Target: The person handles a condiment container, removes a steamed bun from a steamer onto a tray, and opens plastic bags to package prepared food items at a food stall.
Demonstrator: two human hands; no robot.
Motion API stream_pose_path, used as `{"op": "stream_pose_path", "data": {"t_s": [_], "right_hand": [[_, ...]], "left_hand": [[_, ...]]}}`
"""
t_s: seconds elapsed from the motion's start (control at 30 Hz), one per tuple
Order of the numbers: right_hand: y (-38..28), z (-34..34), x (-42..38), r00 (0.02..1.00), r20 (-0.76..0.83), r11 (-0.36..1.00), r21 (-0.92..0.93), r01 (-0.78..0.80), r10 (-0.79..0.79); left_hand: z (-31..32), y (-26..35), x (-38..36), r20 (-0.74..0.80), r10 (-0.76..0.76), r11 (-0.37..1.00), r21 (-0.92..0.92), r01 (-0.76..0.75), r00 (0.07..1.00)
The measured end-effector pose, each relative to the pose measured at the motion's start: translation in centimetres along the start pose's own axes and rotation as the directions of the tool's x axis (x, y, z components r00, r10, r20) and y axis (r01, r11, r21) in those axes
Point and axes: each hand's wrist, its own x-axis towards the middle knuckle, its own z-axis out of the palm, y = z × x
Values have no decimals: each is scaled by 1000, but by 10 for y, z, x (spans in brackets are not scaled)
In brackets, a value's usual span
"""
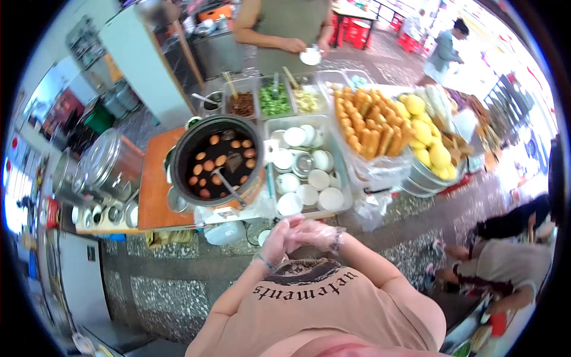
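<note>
My left hand (275,244) and my right hand (314,234) meet in front of my chest, both in thin clear plastic gloves. Their fingers are stretched out and overlap, so some fingertips are hidden. I see no object in either one. Just beyond them stands a clear plastic bin (326,215) full of stacked white bowls (289,203) and a metal bowl (303,162). To its left is a big dark pot (174,156) of brown eggs in dark liquid, with a ladle (229,186) resting in it.
Fried dough sticks (371,125) are piled right of the bowls, beside yellow fruit-like rounds (429,137) in a metal tub. Behind are containers of chopped greens (274,100) and brown bits (241,105). Across the table a person (285,44) holds a white dish; other people are at right.
</note>
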Motion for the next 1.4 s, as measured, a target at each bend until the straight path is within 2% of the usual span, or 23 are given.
{"op": "stream_pose_path", "data": {"t_s": [0.03,0.07,0.1,0.17,0.2,0.23,0.3,0.43,0.47,0.5,0.53,0.57,0.67,0.7,0.77,0.8,0.83,0.93,1.0,1.17,1.27,1.33,1.4], "right_hand": [[16,-6,-1,991,129,967,-255,11,22],[33,-7,-1,982,181,999,16,-51,48],[41,-3,-3,969,241,952,284,-115,45],[41,-8,-14,938,344,758,624,-192,-46],[16,2,-29,995,81,820,572,1,-57],[8,4,-32,997,56,815,580,16,-59],[-2,6,-27,869,314,510,856,-86,-382],[-1,1,-22,810,-23,277,934,226,-586],[7,-2,-20,823,-298,267,845,463,-484],[-3,-3,-25,745,-556,286,695,660,-369],[-12,-23,-51,753,-531,694,369,618,-388],[-15,-26,-63,746,-542,691,364,624,-388],[-12,-31,-87,777,-559,877,169,450,-291],[-9,-32,-94,802,-527,903,136,407,-282],[-9,-30,-101,784,-450,904,-217,368,-427],[7,-30,-97,784,-433,892,-285,350,-445],[21,-27,-92,758,-398,803,-532,269,-517],[15,-17,-94,807,-320,827,-457,327,-496],[16,-21,-91,893,-181,829,-481,285,-412],[16,-7,-89,884,-388,918,-382,102,-260],[21,-11,-83,809,-466,833,-550,53,-359],[25,-12,-83,726,-425,728,-668,151,-541],[20,-14,-84,737,-394,716,-677,171,-549]], "left_hand": [[9,5,1,221,-116,982,-118,144,968],[7,2,6,335,-60,973,230,-19,940],[18,7,5,362,-95,971,240,6,927],[42,21,-2,429,-149,940,-217,262,891],[46,27,-10,382,-200,947,-161,278,902],[52,21,-8,398,-217,943,-150,296,891],[62,3,3,448,-109,961,-179,209,887],[86,-19,29,534,98,964,-259,52,840],[95,-16,30,548,124,962,-270,35,827],[113,-1,22,323,-104,896,-380,230,941],[123,6,17,99,-368,772,-522,363,924],[123,2,20,108,-375,771,-515,374,921],[113,-13,31,310,-110,876,-418,239,944],[116,-15,31,318,-115,876,-415,248,941],[121,-13,29,130,86,986,-156,-65,988],[118,-12,28,227,85,996,-23,-82,970],[113,-20,28,227,86,996,-22,-83,970],[95,-41,41,520,181,940,159,-303,835],[88,-34,52,599,119,948,170,-270,792],[109,-41,51,490,160,976,50,-211,857],[107,-47,51,455,145,970,108,-216,879],[107,-49,51,447,135,966,138,-217,885],[106,-49,51,438,131,963,158,-220,890]]}}
